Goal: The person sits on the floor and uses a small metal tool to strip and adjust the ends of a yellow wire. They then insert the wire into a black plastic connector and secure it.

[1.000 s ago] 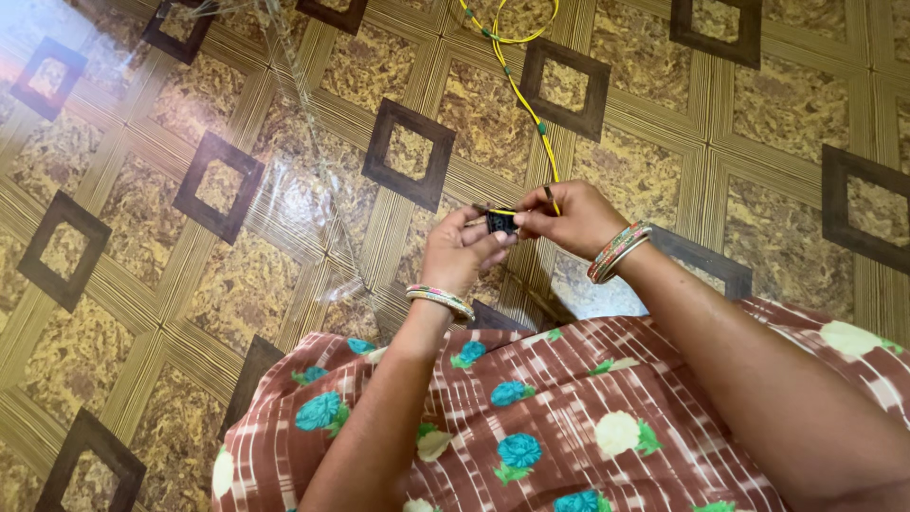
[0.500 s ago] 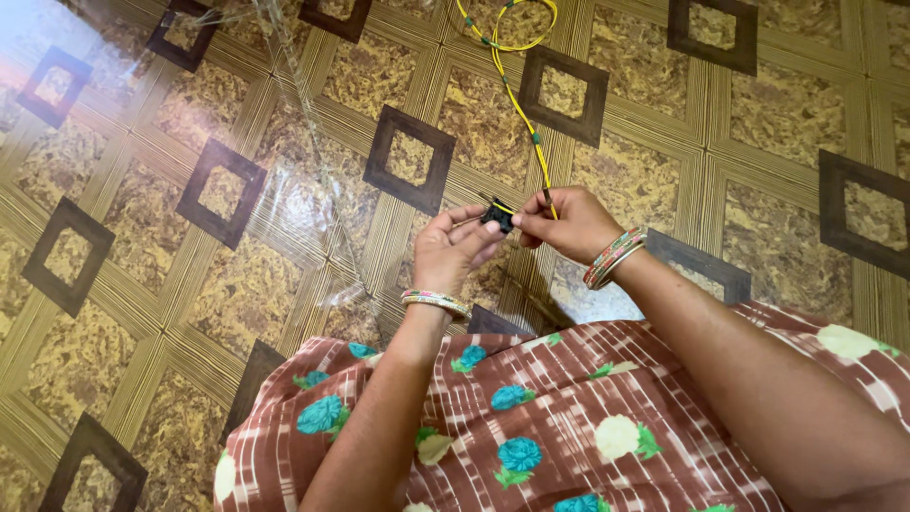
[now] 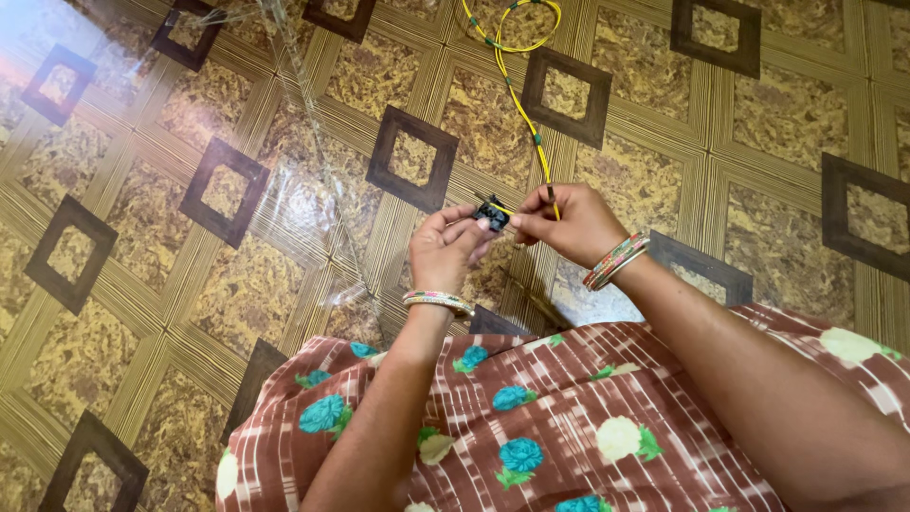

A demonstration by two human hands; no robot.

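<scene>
The floor is glossy vinyl — golden-brown mottled panels, ribbed tan bands, dark brown square frames — with pale light glaring at the upper left.

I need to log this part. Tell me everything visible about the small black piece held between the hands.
The small black piece is a blocky, dark, plastic-looking part, too small for finer detail. It is held above the patterned floor, pinched by the left hand from below-left, with the right hand meeting it from the right. The yellow wire runs down to it.
</scene>
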